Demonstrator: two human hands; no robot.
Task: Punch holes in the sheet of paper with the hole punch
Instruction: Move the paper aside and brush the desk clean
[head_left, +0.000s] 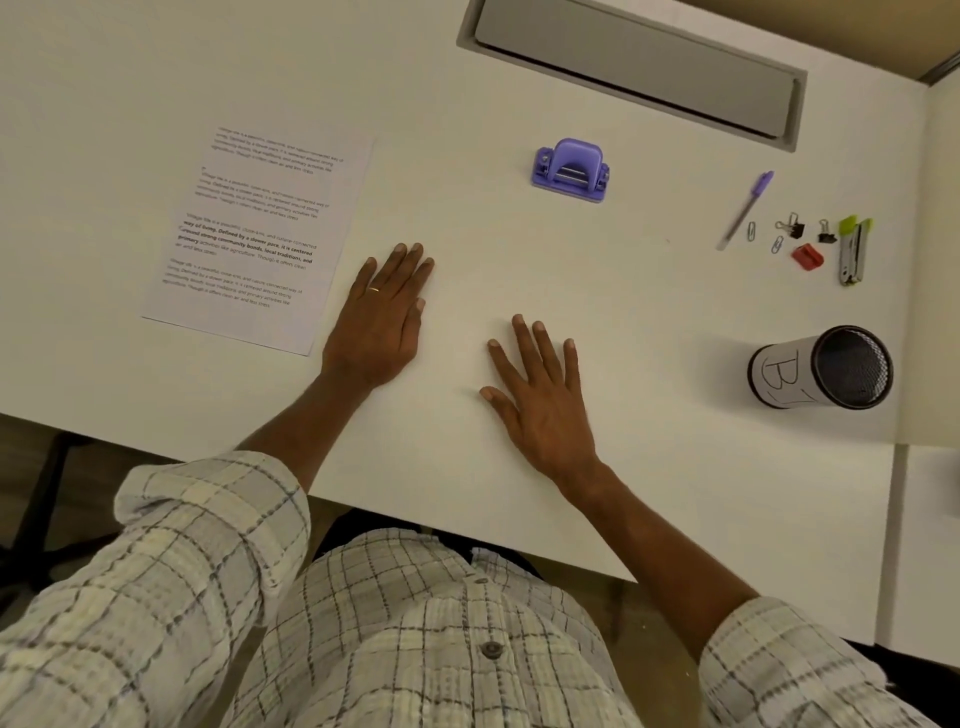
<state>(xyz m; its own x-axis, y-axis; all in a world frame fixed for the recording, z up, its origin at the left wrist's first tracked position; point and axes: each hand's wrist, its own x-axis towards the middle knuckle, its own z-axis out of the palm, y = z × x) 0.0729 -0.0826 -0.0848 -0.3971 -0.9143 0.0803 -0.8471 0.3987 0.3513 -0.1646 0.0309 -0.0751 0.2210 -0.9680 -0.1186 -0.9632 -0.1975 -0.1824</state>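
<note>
Right of the purple hole punch (570, 169) lie a pen (746, 210), small clips (789, 228), a red thing (808, 256) and a stapler (854, 252). The punch's long side runs left to right. Left of it lies the printed sheet of paper (260, 239), its long side running away and a bit tilted. Nearer than the punch, the left hand (379, 317) lies flat with fingers together. The right hand (540, 395) lies flat with fingers spread.
</note>
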